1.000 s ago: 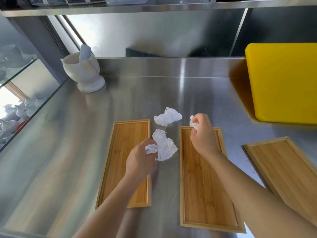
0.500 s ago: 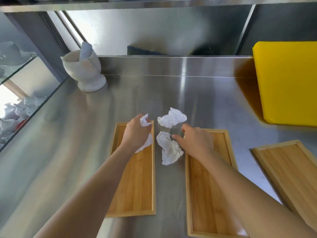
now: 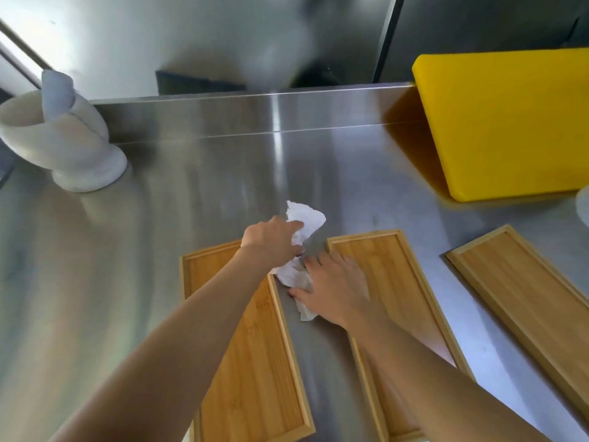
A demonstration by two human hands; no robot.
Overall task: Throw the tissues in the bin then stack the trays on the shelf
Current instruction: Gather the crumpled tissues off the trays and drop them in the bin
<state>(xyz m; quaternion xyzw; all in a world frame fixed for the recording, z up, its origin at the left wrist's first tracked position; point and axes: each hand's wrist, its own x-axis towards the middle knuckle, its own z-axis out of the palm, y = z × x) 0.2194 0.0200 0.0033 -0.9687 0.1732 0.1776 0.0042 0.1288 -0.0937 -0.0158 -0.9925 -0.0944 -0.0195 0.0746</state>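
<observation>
Three bamboo trays lie on the steel counter: a left tray [image 3: 251, 371], a middle tray [image 3: 398, 282] and a right tray [image 3: 522, 282]. Crumpled white tissues sit in the gap between the left and middle trays. My left hand [image 3: 271, 240] grips the far tissue [image 3: 307, 220], with another tissue bunched under its palm. My right hand [image 3: 338, 288] presses down on the near tissue [image 3: 301, 291], fingers curled over it; part of that tissue is hidden beneath the hand.
A white marble mortar with a pestle [image 3: 60, 135] stands at the back left. A yellow cutting board [image 3: 510, 122] leans at the back right. A steel backsplash [image 3: 255, 113] runs along the rear. A white object [image 3: 583, 208] shows at the right edge.
My left hand moved right onto the far tissue while still holding the first one. My right hand came down on the near tissue. The camera tilted nearer to the counter.
</observation>
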